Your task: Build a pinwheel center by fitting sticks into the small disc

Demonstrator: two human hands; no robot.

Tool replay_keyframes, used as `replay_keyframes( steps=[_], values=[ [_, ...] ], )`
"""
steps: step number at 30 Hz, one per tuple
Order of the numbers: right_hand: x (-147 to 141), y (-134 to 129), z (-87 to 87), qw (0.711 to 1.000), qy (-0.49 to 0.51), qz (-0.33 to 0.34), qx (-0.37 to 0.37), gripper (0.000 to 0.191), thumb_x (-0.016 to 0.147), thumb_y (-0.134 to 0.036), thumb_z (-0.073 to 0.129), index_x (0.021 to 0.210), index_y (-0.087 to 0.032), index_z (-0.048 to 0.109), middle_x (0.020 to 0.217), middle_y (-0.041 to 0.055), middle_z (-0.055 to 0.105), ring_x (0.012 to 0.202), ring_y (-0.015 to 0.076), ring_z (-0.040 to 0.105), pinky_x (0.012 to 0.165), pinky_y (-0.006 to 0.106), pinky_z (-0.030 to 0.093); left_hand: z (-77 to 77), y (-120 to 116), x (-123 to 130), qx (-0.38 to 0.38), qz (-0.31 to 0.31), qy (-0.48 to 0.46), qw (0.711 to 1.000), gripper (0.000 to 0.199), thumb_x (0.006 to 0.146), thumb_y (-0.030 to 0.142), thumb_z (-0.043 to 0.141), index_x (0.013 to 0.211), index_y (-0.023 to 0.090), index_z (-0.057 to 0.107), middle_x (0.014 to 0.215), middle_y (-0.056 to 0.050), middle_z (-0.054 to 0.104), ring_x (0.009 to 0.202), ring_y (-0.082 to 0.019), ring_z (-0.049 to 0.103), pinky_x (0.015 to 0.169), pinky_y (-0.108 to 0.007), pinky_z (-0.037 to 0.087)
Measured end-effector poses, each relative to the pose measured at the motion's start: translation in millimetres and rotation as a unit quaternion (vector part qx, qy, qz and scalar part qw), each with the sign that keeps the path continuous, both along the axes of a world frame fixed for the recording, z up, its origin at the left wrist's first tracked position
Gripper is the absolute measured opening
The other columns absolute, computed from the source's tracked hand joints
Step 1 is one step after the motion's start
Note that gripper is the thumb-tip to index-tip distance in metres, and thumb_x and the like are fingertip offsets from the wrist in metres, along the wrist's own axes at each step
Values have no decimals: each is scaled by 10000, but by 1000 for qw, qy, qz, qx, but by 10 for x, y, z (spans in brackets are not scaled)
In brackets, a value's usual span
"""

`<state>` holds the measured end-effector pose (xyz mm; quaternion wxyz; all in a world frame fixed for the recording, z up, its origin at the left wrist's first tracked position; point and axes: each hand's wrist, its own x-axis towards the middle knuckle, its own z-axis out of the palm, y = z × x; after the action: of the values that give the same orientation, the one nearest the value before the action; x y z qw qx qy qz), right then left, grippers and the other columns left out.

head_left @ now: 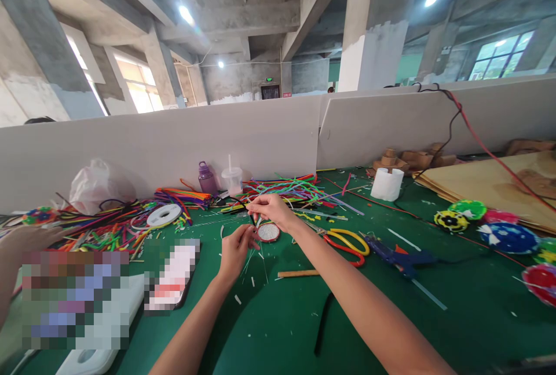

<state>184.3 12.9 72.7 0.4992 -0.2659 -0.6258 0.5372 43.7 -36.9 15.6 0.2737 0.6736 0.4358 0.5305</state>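
Note:
A thin black pipe cleaner curves out from between my two hands at the middle of the table. My right hand pinches it from above. Just below, my left hand has its fingertips closed around the lower black end. Beside the left fingertips sits a small round piece with a red rim and a white, grainy middle; whether a finger touches it I cannot tell. Scissors with yellow and red handles lie right of my hands, near a blue hot glue gun.
Piles of coloured pipe cleaners stretch along the partition, with a purple bottle and a lidded cup. A phone lies left. Another person's hand reaches in at far left. Colourful fuzzy balls stand right; a wooden stick lies nearby.

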Motion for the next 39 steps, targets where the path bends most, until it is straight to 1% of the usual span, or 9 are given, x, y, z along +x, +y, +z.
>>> replay_keyframes(
  steps=[8,15,20,27,30,32,34,37,39],
  values=[
    [6,-21,23,1000,0,6,3,255,628,-361,724,649,-116,657,572,15,617,429,46,429,398,201,233,-16,9,-17,10,-3,26,1000,302,870,434,467,856,175,620,655,-17,687,516,-146,637,556,-246,491],
    [8,2,4,1000,-12,-3,17,242,646,-358,709,662,-121,660,568,14,612,442,59,470,386,195,232,-16,16,-23,8,-2,38,999,284,878,408,461,859,173,619,654,-19,689,514,-145,636,551,-239,485],
    [20,-9,10,1000,-25,-8,15,243,659,-360,703,654,-122,653,517,-1,588,403,45,426,380,190,220,-9,12,-21,8,-3,37,999,281,878,404,468,840,173,623,651,-18,682,511,-144,633,544,-235,477],
    [33,-43,51,999,-29,-13,-16,226,631,-333,731,613,-122,651,486,0,573,401,50,426,388,196,209,-5,12,-10,-8,-18,3,1000,297,851,430,519,836,169,659,654,-24,686,506,-143,624,541,-233,460],
    [54,-32,61,999,-13,-8,-30,194,617,-297,732,623,-114,666,529,18,603,413,52,443,383,201,194,22,12,2,-49,-60,-55,996,311,822,439,573,854,147,674,678,-48,701,551,-156,641,573,-241,470],
    [74,-21,66,999,5,5,-35,186,609,-284,735,638,-111,676,571,33,625,437,57,468,379,200,192,55,7,5,-116,-116,-133,977,358,823,455,574,910,124,681,784,-90,724,649,-177,669,625,-256,494],
    [96,-13,73,999,24,19,-43,189,603,-282,744,647,-109,682,600,42,638,467,64,495,378,196,195,91,-4,-2,-196,-180,-213,940,396,845,454,550,986,106,678,896,-124,725,734,-189,680,666,-268,512],
    [123,-8,89,997,49,29,-59,200,595,-285,757,661,-108,691,618,45,645,493,71,523,377,193,201,129,-27,-23,-289,-248,-275,883,383,882,392,523,1052,82,668,923,-140,720,714,-167,677,656,-256,526],
    [141,-6,102,995,67,35,-68,209,588,-287,765,675,-109,699,621,41,646,495,71,530,377,193,205,137,-41,-38,-322,-271,-292,859,364,899,351,506,1069,69,662,906,-140,719,668,-147,669,641,-245,532]
  ],
)
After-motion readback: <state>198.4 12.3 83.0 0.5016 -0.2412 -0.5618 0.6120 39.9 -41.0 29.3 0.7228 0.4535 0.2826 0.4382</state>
